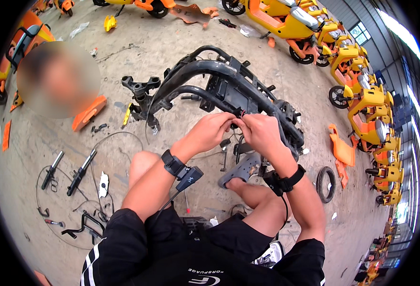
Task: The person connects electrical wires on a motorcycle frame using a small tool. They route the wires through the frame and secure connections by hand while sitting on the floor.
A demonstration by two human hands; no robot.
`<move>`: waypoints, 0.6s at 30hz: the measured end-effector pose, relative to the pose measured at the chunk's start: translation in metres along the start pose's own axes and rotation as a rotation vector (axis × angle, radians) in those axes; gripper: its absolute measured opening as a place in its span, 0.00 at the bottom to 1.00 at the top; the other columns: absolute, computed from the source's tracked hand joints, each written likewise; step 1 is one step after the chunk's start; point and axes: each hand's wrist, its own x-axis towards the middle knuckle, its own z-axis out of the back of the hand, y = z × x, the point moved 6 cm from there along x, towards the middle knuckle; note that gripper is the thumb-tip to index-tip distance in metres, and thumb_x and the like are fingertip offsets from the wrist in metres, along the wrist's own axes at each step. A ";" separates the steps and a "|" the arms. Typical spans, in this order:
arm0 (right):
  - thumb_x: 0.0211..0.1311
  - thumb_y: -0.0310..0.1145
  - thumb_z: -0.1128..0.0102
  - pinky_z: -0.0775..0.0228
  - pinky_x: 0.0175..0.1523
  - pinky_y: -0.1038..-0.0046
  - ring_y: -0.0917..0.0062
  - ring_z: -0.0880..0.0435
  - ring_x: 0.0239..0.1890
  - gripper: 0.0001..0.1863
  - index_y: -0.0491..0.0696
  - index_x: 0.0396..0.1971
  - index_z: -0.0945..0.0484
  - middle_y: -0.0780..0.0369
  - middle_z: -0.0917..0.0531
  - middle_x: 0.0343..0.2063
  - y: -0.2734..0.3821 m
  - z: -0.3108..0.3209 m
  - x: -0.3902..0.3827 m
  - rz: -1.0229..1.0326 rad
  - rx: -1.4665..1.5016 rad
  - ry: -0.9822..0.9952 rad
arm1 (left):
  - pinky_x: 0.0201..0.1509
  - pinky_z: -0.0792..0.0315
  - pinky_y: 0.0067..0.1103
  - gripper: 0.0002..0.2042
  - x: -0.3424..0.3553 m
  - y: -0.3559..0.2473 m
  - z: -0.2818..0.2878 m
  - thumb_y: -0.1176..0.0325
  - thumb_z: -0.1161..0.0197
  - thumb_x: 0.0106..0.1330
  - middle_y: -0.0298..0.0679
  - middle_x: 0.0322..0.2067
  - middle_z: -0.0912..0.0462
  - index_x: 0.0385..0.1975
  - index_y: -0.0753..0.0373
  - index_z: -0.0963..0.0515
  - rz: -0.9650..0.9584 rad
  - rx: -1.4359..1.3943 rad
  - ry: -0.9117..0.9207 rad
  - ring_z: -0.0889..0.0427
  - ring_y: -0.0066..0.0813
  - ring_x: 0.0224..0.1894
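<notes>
Hands meet at the middle of the scene: your left hand (213, 129) and right hand (260, 131) are pressed close together, fingers curled shut and pinching a small bundle of wires (242, 114) where it comes off the black scooter frame (219, 83). Whether both hands actually grip the wires or one only steadies them, you cannot tell; the fingertips hide the spot. The frame lies on the concrete floor (172, 43) just beyond your knees, its curved tubes arching to the far left toward a black fork clamp (141, 88). Each wrist carries a black strap with a small device. Your right foot, in a grey sandal (238, 169), rests beneath the frame. To the near left lie two black fork tubes (67, 171) and loose cables, well apart from your hands. Yellow-and-orange scooters (362, 90) stand in a row along the right.
</notes>
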 end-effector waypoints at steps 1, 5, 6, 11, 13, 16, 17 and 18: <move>0.62 0.37 0.38 0.33 0.22 0.65 0.63 0.21 0.19 0.16 0.47 0.17 0.26 0.58 0.24 0.14 0.000 -0.002 -0.002 -0.004 0.004 -0.026 | 0.36 0.26 0.28 0.11 0.000 0.000 -0.001 0.83 0.49 0.63 0.46 0.27 0.21 0.43 0.69 0.24 0.001 -0.006 0.007 0.20 0.37 0.29; 0.62 0.36 0.37 0.35 0.20 0.66 0.64 0.23 0.17 0.16 0.47 0.16 0.27 0.59 0.26 0.12 0.004 -0.005 -0.007 -0.035 0.024 -0.099 | 0.37 0.26 0.28 0.11 -0.001 0.001 0.001 0.84 0.48 0.62 0.46 0.29 0.19 0.43 0.69 0.23 -0.015 0.039 0.002 0.19 0.40 0.31; 0.62 0.36 0.36 0.35 0.20 0.66 0.64 0.23 0.16 0.17 0.47 0.16 0.28 0.59 0.27 0.11 0.006 -0.005 -0.009 -0.047 0.029 -0.108 | 0.37 0.25 0.28 0.11 -0.003 0.000 0.001 0.84 0.47 0.63 0.47 0.30 0.19 0.43 0.69 0.23 -0.031 0.042 -0.011 0.18 0.41 0.32; 0.63 0.35 0.37 0.37 0.19 0.66 0.64 0.24 0.15 0.17 0.47 0.15 0.28 0.58 0.27 0.11 0.013 -0.011 -0.016 -0.120 0.030 -0.187 | 0.40 0.24 0.29 0.08 -0.004 0.001 0.003 0.81 0.44 0.64 0.48 0.34 0.17 0.41 0.69 0.23 -0.076 0.061 -0.051 0.17 0.45 0.36; 0.63 0.35 0.37 0.37 0.19 0.66 0.64 0.24 0.15 0.17 0.47 0.15 0.28 0.58 0.27 0.11 0.014 -0.010 -0.016 -0.135 0.022 -0.200 | 0.40 0.24 0.29 0.08 -0.003 0.000 0.002 0.81 0.44 0.65 0.48 0.34 0.17 0.41 0.69 0.23 -0.080 0.050 -0.053 0.17 0.45 0.37; 0.62 0.35 0.37 0.36 0.20 0.66 0.64 0.24 0.15 0.17 0.47 0.15 0.28 0.58 0.27 0.11 0.015 -0.010 -0.018 -0.152 -0.002 -0.188 | 0.39 0.24 0.30 0.07 -0.003 -0.003 0.002 0.80 0.43 0.64 0.48 0.33 0.17 0.41 0.69 0.23 -0.086 0.074 -0.039 0.17 0.46 0.36; 0.62 0.35 0.37 0.36 0.20 0.66 0.64 0.24 0.16 0.17 0.47 0.15 0.28 0.58 0.27 0.11 0.015 -0.010 -0.019 -0.156 -0.012 -0.178 | 0.39 0.24 0.30 0.07 -0.003 -0.003 0.003 0.80 0.43 0.65 0.48 0.33 0.17 0.40 0.69 0.22 -0.084 0.065 -0.044 0.17 0.46 0.35; 0.62 0.34 0.37 0.35 0.21 0.66 0.64 0.24 0.16 0.16 0.47 0.16 0.27 0.58 0.26 0.12 0.016 -0.010 -0.020 -0.164 0.003 -0.195 | 0.39 0.24 0.30 0.07 -0.003 -0.004 0.004 0.80 0.43 0.65 0.48 0.33 0.17 0.40 0.69 0.22 -0.078 0.055 -0.047 0.17 0.46 0.35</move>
